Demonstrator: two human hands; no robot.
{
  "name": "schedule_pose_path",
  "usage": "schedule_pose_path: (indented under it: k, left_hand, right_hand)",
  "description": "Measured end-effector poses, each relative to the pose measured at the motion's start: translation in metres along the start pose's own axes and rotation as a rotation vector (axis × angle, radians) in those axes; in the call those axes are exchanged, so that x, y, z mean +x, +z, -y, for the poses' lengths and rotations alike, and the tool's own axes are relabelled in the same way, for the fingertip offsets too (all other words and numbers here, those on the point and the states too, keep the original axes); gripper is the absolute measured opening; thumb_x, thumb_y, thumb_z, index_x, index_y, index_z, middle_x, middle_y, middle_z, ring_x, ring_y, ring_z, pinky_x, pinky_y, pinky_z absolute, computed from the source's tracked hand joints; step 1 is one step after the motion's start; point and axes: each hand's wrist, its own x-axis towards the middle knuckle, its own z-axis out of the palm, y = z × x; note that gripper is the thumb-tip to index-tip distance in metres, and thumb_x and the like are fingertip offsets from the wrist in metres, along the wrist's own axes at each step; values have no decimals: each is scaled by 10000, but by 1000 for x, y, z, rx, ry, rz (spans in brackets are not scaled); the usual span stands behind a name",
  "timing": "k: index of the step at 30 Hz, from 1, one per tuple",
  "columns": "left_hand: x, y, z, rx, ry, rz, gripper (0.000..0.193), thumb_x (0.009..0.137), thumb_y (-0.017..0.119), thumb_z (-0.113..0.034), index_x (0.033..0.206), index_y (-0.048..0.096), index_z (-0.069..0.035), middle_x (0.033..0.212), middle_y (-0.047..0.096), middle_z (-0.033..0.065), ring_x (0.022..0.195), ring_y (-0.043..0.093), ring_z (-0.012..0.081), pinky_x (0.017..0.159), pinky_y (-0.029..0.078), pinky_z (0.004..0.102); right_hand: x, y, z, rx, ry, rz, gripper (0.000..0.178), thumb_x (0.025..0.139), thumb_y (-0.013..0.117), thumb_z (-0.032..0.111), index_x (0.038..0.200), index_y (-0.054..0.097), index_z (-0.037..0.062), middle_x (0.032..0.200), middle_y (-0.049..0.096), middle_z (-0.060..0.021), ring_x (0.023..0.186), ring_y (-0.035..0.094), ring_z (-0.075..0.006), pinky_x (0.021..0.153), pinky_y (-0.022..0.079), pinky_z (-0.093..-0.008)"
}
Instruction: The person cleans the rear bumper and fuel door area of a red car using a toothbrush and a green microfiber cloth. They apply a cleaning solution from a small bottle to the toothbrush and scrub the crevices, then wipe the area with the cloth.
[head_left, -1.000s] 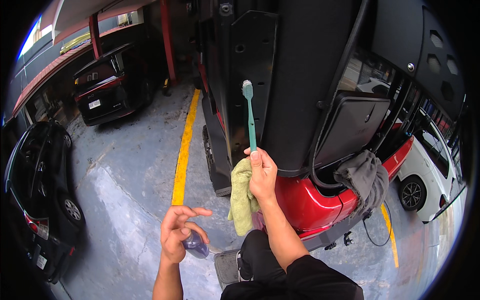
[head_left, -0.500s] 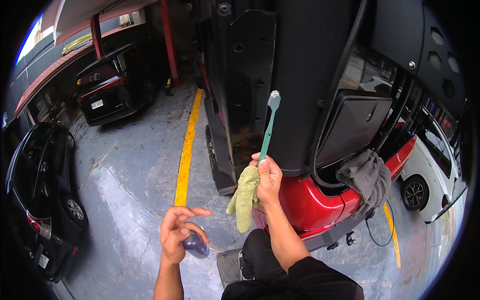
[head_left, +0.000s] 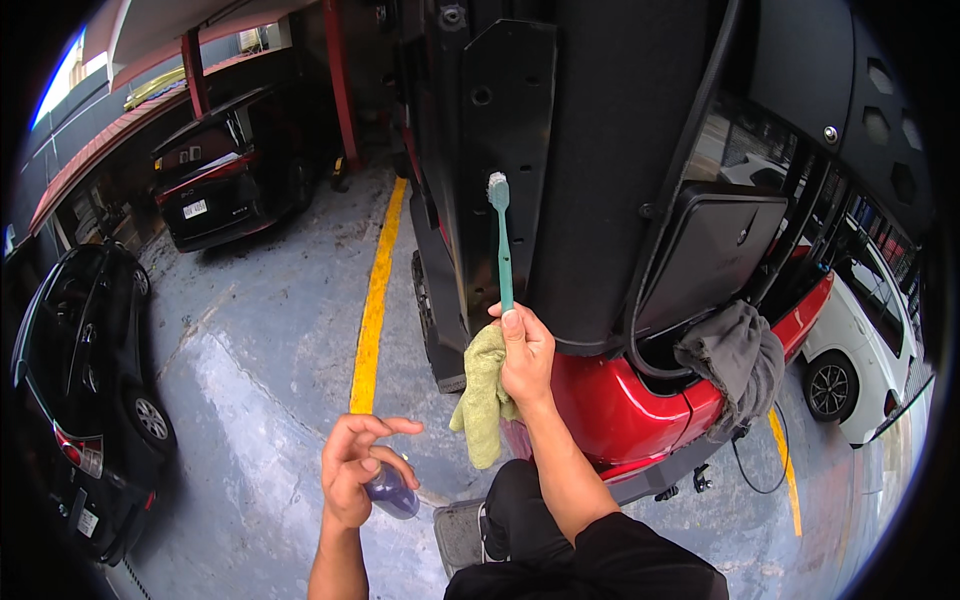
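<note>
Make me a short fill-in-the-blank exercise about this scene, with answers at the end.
1. The right hand holds a pale-green towel and a green ____.
2. The left hand holds a ____-tinted container.
3. A gray cloth drapes over ____ bodywork.
4. The floor line nearest the left hand is ____.

Missing words: toothbrush; purple; red; yellow.

Upper garment: black shirt [head_left: 650,560], plain where visible, with one short right sleeve [head_left: 596,532], loose at its opening, the forearm beyond it bare. Lower garment: black trousers [head_left: 516,500], matt, softly creased. Footwear and hands: one partly hidden dark shoe [head_left: 487,535] with white edging; left hand [head_left: 357,470] and right hand [head_left: 526,358], both ungloved.
</note>
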Motion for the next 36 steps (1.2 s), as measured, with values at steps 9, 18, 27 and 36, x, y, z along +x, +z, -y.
schedule_pose_path:
  k: [9,18,27,36]
  left_hand:
    - [4,-3,1,2,-20,19,399,805,506,-128,1165,469,40,1192,624,371,607,696,365,576,601,398]
    - [4,-12,3,36,-63,-2,390,804,496,-126,1156,465,39,1188,621,380,601,693,370,578,599,403]
    - [12,-13,10,52,-100,-29,380,801,494,-120,1146,471,39,1178,625,385,601,694,376,573,596,407]
    - [22,-10,15,55,-105,-12,368,816,498,-128,1141,462,40,1193,616,397,637,704,387,603,600,410]
  right_hand:
    - [1,-1,2,113,55,51,379,1057,595,362,1098,686,-4,841,598,25,735,505,-37,669,424,-200]
    - [-6,-3,2,195,48,89,419,1062,566,381,1127,637,-26,793,609,-34,626,549,-70,563,471,-228]
    - [-3,2,3,45,62,-1,370,1051,609,342,1114,700,-12,858,617,11,779,523,-48,719,434,-213]
    - [-3,4,1,-21,2,-26,377,1041,625,337,1109,700,-26,855,649,-11,754,551,-60,696,451,-217]
